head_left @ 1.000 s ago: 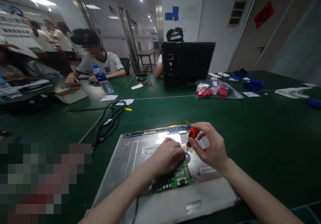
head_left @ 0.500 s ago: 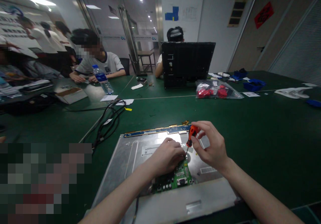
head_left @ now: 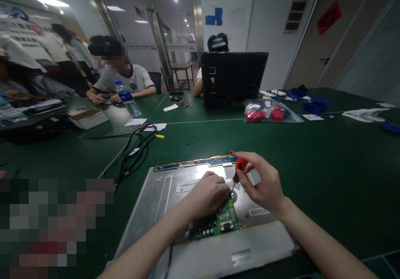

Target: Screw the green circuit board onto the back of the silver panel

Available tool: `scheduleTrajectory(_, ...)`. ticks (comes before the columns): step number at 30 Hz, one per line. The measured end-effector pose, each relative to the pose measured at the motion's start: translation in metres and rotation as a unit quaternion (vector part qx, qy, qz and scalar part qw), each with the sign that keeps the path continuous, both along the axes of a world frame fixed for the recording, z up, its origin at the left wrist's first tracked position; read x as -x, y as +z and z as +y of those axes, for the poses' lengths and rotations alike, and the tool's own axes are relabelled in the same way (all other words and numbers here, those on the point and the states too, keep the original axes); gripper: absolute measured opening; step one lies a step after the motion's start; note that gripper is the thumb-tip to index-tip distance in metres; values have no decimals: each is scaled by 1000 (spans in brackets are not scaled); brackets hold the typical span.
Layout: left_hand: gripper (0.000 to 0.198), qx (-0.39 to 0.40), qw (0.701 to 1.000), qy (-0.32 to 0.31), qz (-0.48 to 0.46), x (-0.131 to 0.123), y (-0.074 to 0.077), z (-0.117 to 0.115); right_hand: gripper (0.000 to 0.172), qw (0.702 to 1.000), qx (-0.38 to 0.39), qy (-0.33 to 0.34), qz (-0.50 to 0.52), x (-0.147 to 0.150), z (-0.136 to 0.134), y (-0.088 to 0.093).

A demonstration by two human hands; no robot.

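A silver metal panel [head_left: 162, 195] lies flat on the green table in front of me, with a green circuit board [head_left: 218, 222] on it and a blue strip board [head_left: 200, 162] along its far edge. My right hand [head_left: 261, 183] pinches a small orange-handled screwdriver [head_left: 239, 168], tip down at the circuit board's far corner. My left hand [head_left: 206, 195] rests curled on the board right beside the tip, fingers pressed together; what they hold, if anything, is hidden.
Black cables [head_left: 137, 150] loop left of the panel. A black monitor back [head_left: 233, 79] stands across the table, with a bag of red parts [head_left: 268, 112], blue trays [head_left: 315, 104], a water bottle [head_left: 128, 100] and a cardboard box [head_left: 89, 118]. Other people sit opposite and at left.
My right hand's fingers have shifted round the screwdriver handle, turning it slightly. The left hand stays put. People in the background at left have moved.
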State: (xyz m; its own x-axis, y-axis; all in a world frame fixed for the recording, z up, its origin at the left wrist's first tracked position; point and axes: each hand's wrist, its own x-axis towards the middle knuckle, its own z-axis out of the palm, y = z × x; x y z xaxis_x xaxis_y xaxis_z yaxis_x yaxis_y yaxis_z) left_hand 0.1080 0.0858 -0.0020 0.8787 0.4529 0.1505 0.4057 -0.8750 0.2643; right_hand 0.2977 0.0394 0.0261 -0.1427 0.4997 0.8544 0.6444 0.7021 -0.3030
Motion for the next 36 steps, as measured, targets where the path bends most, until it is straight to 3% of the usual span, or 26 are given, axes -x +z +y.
scheduleTrajectory(14,14,-4,1000,-1,-7,1,-2,1,32,1000,-2,-24,-7,-4,2,-6)
scheduleTrajectory(24,15,-10,1000,-5,-9,1,-5,2,39,1000,7,14,14,1,0,-4)
scheduleTrajectory(33,16,-7,1000,-7,-8,1,-3,1,24,999,2,21,36,-1,0,-8)
scheduleTrajectory(36,17,-8,1000,-5,-8,1,-4,1,28,998,26,28,58,0,0,-10)
